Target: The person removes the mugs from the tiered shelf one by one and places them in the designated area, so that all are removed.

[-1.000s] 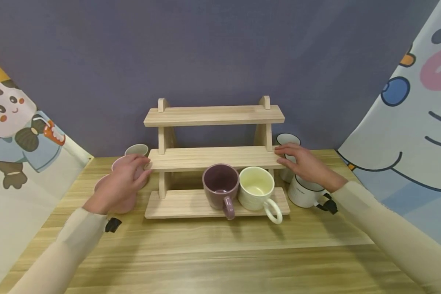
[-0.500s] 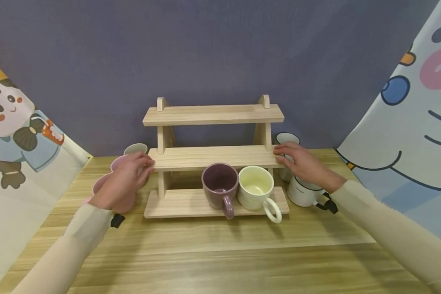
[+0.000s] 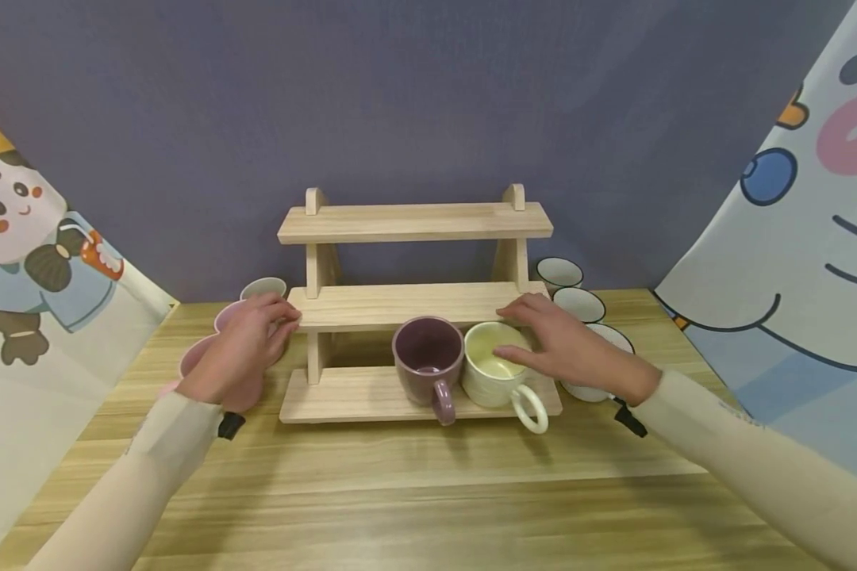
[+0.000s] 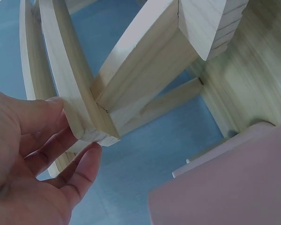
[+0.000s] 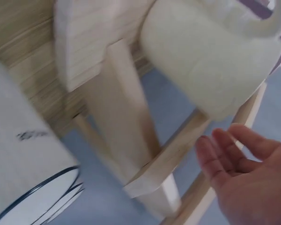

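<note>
A three-tier wooden display shelf (image 3: 414,305) stands against the backdrop. My left hand (image 3: 246,345) grips the left end of its middle board; in the left wrist view the thumb and fingers (image 4: 84,168) pinch the board's corner. On the lowest tier, a purple mug (image 3: 428,361) and a pale yellow mug (image 3: 498,365) stand side by side, handles toward me. My right hand (image 3: 567,341) hovers over the yellow mug with thumb and fingers spread. In the right wrist view, its fingertips come close to the yellow mug (image 5: 210,56) with nothing between them.
Pink mugs (image 3: 200,353) and a pale cup (image 3: 264,287) stand left of the shelf, partly behind my left hand. White mugs with dark rims (image 3: 578,305) line up on the right. A dark backdrop (image 3: 414,95) rises behind the wooden table (image 3: 414,507).
My right hand has let go of the middle board's right end and moved left over the yellow mug. My left hand has shifted slightly right along its end; the mugs have not moved.
</note>
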### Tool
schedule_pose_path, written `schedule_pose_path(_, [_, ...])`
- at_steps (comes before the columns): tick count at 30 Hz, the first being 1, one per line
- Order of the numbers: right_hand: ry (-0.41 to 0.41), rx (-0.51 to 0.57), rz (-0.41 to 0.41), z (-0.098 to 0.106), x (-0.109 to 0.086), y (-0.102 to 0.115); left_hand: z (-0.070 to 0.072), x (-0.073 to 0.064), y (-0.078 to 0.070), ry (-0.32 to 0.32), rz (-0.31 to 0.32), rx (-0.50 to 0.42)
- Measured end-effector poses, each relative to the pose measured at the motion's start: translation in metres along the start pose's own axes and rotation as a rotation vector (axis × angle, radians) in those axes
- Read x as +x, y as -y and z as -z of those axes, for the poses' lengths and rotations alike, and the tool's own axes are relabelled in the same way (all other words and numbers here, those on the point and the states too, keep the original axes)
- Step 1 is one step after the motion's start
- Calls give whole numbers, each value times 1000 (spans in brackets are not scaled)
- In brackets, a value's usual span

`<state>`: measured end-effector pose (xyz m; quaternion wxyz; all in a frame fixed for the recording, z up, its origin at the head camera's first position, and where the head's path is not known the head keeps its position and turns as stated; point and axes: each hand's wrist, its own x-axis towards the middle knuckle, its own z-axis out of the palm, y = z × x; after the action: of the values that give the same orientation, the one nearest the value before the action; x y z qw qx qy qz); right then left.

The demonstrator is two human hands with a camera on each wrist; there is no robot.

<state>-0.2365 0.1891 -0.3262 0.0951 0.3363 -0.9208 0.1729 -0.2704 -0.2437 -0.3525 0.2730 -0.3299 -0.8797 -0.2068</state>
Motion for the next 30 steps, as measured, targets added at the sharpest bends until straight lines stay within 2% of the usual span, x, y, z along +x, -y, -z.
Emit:
schedule_pose_path(9, [4,-59,-77,-9,1,17,-2,1,2,-17,-18,5])
schedule_pose_path(20, [-23,-98,-152,-12,2,26,0,1,1,12,0,-3])
schedule_pose_path(24, [-8,-131,-179,-11,3,29,0,3,2,15,-14,9])
schedule_pose_path(30, [15,-141,-203,-11,3,32,0,3,0,15,-3,4])
